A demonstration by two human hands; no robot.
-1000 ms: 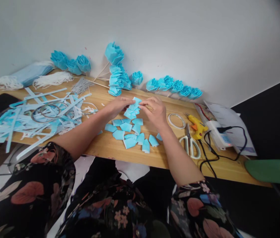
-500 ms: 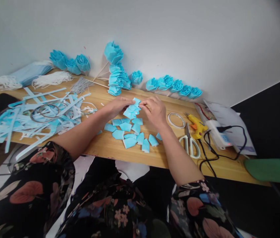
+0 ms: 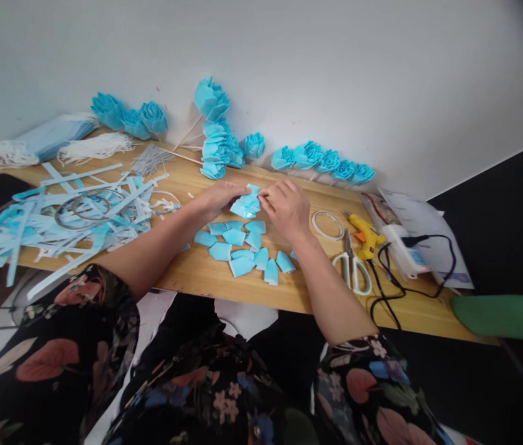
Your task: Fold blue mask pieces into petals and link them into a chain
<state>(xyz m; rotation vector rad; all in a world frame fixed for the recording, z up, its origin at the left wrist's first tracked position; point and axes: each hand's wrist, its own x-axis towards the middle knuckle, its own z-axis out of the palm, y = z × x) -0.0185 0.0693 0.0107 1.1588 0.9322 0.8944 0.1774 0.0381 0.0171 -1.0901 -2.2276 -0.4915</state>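
Observation:
A small blue fabric petal (image 3: pixel 253 190) is up between my two hands, above a cluster of overlapping petals (image 3: pixel 245 207). On its left side, the closed fingers of my left hand (image 3: pixel 222 196) pinch it. My right hand (image 3: pixel 287 207) is closed at its right edge, thumb and fingertips together, and the fingers partly hide what they grip. Nearer to me, several cut petals (image 3: pixel 233 237) with pale lower edges lie spread on the wooden table (image 3: pixel 224 287).
Blue flowers (image 3: pixel 308 154) on sticks lean along the wall. Fabric strips (image 3: pixel 80 213) with wire rings and a stack of masks (image 3: pixel 57 136) lie left. Right are a tape roll (image 3: pixel 327 225), scissors (image 3: pixel 352 272), a yellow glue gun (image 3: pixel 366 236) and a power strip (image 3: pixel 407 250).
My right fingertips have shifted slightly at the petal's edge, and the petal's shape between my hands differs a little. The whole view has moved slightly; the loose petals lie as before.

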